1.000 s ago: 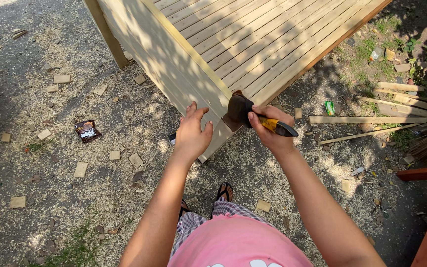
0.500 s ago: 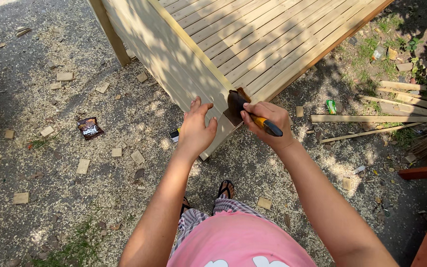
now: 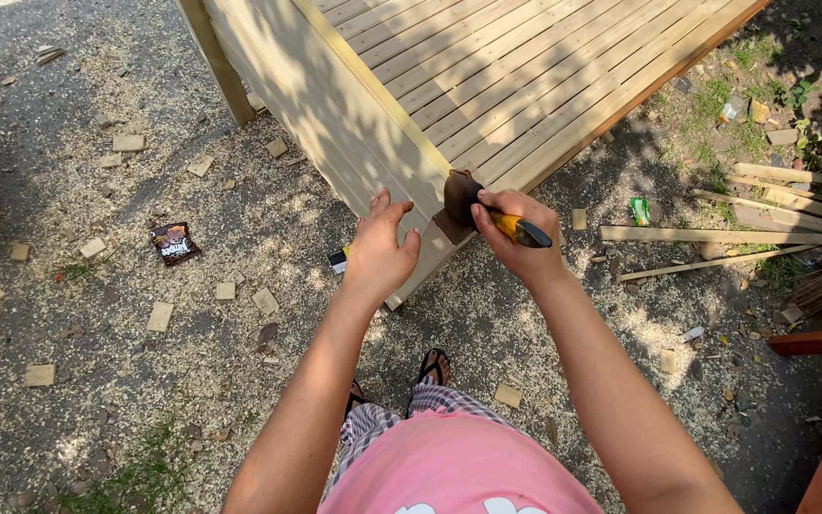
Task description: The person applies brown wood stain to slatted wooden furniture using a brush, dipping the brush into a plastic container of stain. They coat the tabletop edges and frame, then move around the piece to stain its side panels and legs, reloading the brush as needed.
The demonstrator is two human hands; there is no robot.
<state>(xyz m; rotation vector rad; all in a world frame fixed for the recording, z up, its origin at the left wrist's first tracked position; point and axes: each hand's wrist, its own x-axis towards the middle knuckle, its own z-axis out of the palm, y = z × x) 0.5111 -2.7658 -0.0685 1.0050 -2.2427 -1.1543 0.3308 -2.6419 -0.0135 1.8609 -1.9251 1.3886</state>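
Head view, one moment. Right hand, centre of frame, has its fingers wrapped tight around the yellow-and-black handle of a hatchet. The dark head sits just left of the knuckles, at the near corner of the slatted wooden platform that fills the upper middle of the frame. A dark brown patch lies at that corner under the head; whether the blade touches the wood cannot be told from this angle.

Left hand holds nothing. Its fingers are spread and flat against the pale side board of the platform, just left of the hatchet head.

Handling judgement: the hatchet looks head-heavy and rigid, with a smooth handle. The grip is choked up near the head, which probably suits short, controlled strokes. The edge is the hazard, and the left fingers are near it.

Surroundings: gravel ground strewn with sawdust and small wood offcuts. A dark snack wrapper lies at left. Loose wooden strips lie at right.
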